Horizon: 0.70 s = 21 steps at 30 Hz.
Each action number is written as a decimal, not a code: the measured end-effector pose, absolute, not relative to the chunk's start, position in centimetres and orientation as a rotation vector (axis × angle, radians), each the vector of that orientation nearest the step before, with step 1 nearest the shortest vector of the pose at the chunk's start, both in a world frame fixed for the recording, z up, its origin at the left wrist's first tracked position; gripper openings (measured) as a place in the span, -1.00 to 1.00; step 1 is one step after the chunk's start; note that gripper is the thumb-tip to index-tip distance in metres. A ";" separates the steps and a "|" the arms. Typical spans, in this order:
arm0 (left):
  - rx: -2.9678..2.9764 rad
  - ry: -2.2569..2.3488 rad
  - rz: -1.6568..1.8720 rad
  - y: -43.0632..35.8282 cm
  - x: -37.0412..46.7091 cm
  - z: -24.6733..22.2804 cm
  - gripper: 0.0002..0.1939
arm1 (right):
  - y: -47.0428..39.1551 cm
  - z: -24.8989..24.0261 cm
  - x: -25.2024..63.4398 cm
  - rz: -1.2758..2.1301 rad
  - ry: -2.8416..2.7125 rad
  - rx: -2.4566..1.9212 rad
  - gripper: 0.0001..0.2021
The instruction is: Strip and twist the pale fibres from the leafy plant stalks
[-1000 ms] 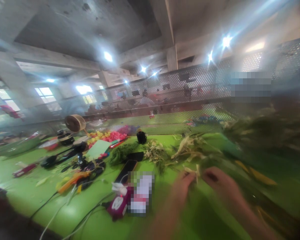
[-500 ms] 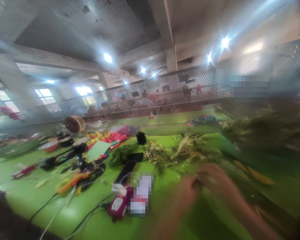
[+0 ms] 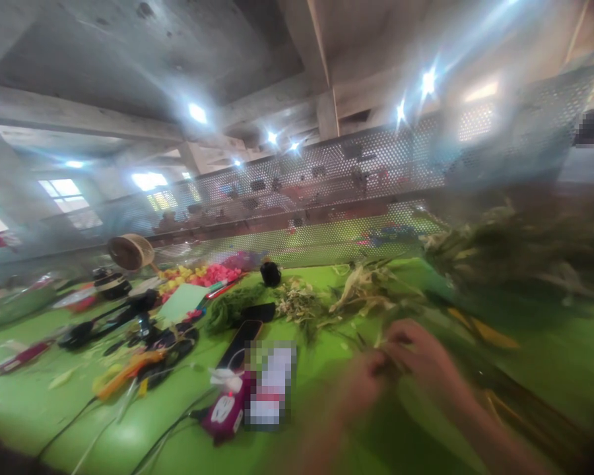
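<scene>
My left hand (image 3: 363, 382) and my right hand (image 3: 418, 346) meet over the green table (image 3: 178, 432), right of centre. Both have curled fingers, closed around something thin and greenish (image 3: 379, 338), perhaps a stem; blur hides its shape. Just beyond them lie pale dried leaves (image 3: 363, 287) and a cluster of small cream flowers (image 3: 297, 300). To the left of my hands are a blurred-out phone screen (image 3: 272, 389), a magenta box (image 3: 228, 409) with a cable, and a dark phone (image 3: 241, 343).
An orange glue gun (image 3: 131, 373) and black tools (image 3: 138, 303) lie at left, with cables running to the front edge. Pink and yellow flowers (image 3: 218, 274) sit behind them. A big heap of greenery (image 3: 519, 251) stands at right. A perforated metal screen (image 3: 327, 178) runs behind the table.
The view has shifted, so the table items appear farther left. My hands stay close together in about the same place, with a thin greenish piece now showing between them.
</scene>
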<state>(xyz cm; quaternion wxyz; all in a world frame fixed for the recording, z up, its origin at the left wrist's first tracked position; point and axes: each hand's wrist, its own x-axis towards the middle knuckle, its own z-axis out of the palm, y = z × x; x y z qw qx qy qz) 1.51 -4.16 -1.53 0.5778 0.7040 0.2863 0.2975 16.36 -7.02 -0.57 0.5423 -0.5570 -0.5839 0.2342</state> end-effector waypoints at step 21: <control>1.144 0.692 0.890 -3.4 1.6 -1.6 -0.70 | -7.7 1.6 15.9 0.757 -1.213 -1.351 -0.81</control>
